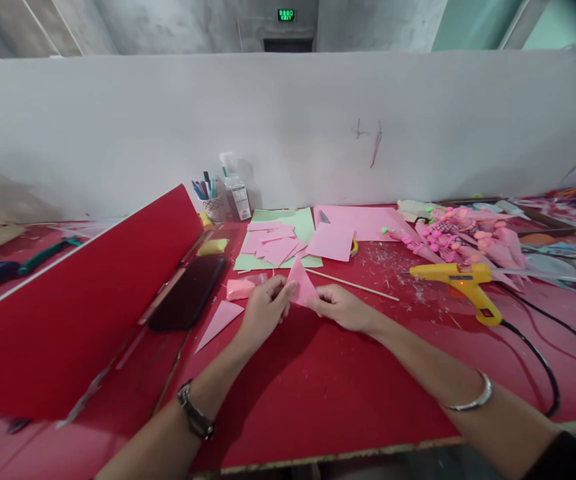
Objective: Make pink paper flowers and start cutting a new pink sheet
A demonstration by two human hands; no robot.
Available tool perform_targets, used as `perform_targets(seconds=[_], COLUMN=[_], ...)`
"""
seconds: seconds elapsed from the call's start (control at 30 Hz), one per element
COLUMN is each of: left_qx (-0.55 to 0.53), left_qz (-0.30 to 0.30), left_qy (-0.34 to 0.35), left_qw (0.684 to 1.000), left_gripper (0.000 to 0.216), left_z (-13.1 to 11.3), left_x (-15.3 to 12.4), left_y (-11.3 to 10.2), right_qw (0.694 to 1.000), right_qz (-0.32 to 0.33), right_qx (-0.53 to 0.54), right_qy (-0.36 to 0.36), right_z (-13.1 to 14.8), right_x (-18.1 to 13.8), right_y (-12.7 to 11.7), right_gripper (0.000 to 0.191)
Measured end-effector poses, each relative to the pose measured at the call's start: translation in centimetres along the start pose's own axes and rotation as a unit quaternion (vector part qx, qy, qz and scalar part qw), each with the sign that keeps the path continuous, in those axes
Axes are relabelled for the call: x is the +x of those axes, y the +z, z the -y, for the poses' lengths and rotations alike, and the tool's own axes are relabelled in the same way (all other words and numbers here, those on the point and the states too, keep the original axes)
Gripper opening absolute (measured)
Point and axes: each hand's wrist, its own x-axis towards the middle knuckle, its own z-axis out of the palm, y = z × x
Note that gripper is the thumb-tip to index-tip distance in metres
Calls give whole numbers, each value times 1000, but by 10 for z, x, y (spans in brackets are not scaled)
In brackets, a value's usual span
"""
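Head view: the left hand [264,308] has its grip clamped on a pink paper triangle [302,285], and the right hand [342,307] pinches the same piece by its lower right corner, over the middle of the surface. Both hands' curled fingers are partly hidden (which ones meet behind the paper, I cannot tell). A square pink paper sheet [332,241] toward the far edge covers most of some yellow-handled scissors [355,247]. Near the far right corner, pink paper cones with bright round tips [453,237] overlap too closely to count. A tall red board [93,300] leans over the left edge, cut off by the frame.

The red, scrap-strewn surface [338,400] has a worn, pale near edge. Along its far edge stands a plain white partition [293,120]; beyond it, a green lit exit sign [286,15] hangs before a grey wall [368,27].
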Motion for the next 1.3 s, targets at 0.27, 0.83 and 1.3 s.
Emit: perform_targets(seconds=[0.27, 0.83, 1.3], left_qx=[-22, -19, 26], left_qz=[38, 97, 97], left_qy=[5, 25, 46], left_qw=[999, 995, 994], left_gripper=[33, 40, 40], left_z=[5, 4, 3], left_x=[2, 3, -2], left_y=[2, -1, 1], right_qw=[999, 991, 998], right_qz=[-42, -113, -31], right_qx=[-3, 77, 55], right_qy=[29, 7, 7], right_z=[4, 0, 3], right_x=[0, 4, 0], right_y=[5, 1, 6], right_gripper=[40, 37, 45])
